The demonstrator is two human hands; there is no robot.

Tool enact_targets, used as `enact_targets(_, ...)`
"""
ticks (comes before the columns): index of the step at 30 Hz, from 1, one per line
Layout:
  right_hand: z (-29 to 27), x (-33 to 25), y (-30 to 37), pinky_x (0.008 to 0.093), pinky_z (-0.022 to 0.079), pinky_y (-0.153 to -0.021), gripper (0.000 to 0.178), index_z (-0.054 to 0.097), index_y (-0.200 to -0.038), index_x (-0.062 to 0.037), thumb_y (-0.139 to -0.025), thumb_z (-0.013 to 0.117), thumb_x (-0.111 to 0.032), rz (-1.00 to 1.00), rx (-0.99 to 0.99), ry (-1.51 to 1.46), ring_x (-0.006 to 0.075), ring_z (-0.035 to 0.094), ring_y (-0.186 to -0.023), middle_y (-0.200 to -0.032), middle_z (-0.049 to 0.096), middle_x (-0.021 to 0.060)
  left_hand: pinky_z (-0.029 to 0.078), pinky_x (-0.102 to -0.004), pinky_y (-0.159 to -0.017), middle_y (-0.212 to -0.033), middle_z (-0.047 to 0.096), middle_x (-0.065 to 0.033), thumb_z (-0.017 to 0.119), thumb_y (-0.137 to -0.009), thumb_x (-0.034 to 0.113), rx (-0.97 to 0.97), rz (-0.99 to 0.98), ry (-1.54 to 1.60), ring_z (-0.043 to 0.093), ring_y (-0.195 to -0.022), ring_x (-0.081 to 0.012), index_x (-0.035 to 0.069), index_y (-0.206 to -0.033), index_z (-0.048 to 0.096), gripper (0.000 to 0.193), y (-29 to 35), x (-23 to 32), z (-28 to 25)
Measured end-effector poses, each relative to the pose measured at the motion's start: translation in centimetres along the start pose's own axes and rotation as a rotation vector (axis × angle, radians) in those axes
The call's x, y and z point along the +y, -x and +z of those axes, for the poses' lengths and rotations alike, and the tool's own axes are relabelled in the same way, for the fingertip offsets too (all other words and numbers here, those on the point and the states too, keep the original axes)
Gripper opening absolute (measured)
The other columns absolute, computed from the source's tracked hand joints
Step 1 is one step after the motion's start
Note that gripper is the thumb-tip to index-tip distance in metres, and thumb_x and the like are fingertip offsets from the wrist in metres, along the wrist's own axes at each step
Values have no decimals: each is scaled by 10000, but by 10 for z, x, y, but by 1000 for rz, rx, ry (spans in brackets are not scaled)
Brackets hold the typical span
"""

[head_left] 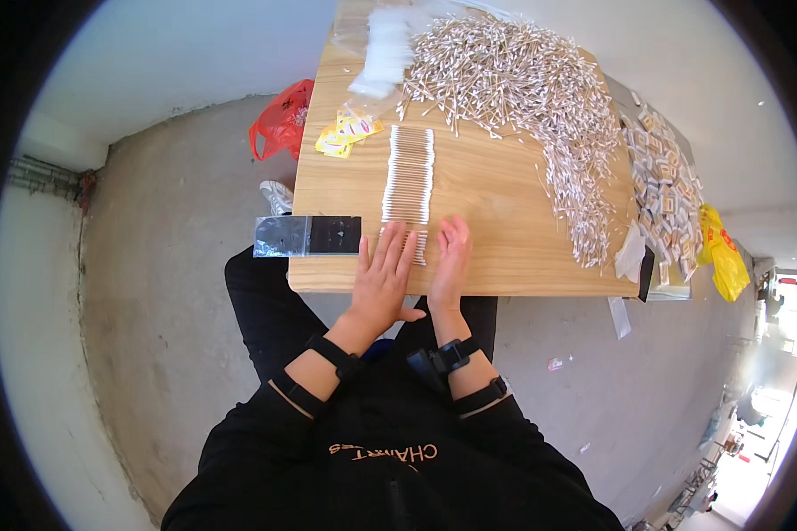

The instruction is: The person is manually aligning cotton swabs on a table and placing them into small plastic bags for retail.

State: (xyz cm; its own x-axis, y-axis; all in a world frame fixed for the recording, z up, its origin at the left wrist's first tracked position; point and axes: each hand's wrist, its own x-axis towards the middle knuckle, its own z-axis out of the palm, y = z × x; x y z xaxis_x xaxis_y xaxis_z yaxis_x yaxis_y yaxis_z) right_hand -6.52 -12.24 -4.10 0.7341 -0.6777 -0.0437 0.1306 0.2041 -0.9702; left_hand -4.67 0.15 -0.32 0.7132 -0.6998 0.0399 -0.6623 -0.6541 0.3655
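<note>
A neat column of cotton swabs [409, 173], laid side by side, runs down the table toward me. At its near end, a small gap sets off a shorter group of cotton swabs [421, 250]. My left hand [381, 279] lies flat over the left part of this group, fingers stretched out, hiding some of the swabs. Just right of the same group stands my right hand [452, 261] on its edge, fingers extended and slightly bent, with nothing visible in it. Whether its palm touches the swab ends I cannot tell.
A big heap of loose cotton swabs [514, 71] curves along the table's [496, 195] far and right sides. Clear plastic bags [385, 53], yellow packets [349, 133] and a black flat item in clear plastic [335, 235] lie left. Packed small bundles [669, 177] sit beyond the right edge.
</note>
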Motion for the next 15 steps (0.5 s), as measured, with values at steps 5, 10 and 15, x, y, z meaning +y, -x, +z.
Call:
enact_targets(5,3,3,3,383,303,-1115,537,372,-1359,37,-1025,353,-383,-16,-3,-67,233,421,-1268,-1335,435,171,136,-550,-1148,-1543,210,-201,866,-427,519,-14,13,19,177,-1449,-322,2,-1479,211,1342,7,-4,-1)
enact_targets(10,5,16,-2,360,211,-1159,575,323,-1391,19,-1019,349,-418,-54,-142,-83,229,357,-1331,-1382,400,171,162,-487,-1160,-1538,188,-242,873,-475,436,4,-13,36,183,-1444,-349,-44,-1462,196,1290,8,-7,1)
enact_targets(15,23,9,15,371,299,-1079,485,392,-1352,28,-1016,372,-321,-114,-174,117,248,425,-1260,-1336,451,169,149,-469,-1166,-1548,178,-229,862,-491,455,-54,-55,-3,175,-1449,-345,-59,-1454,201,1276,14,-13,0)
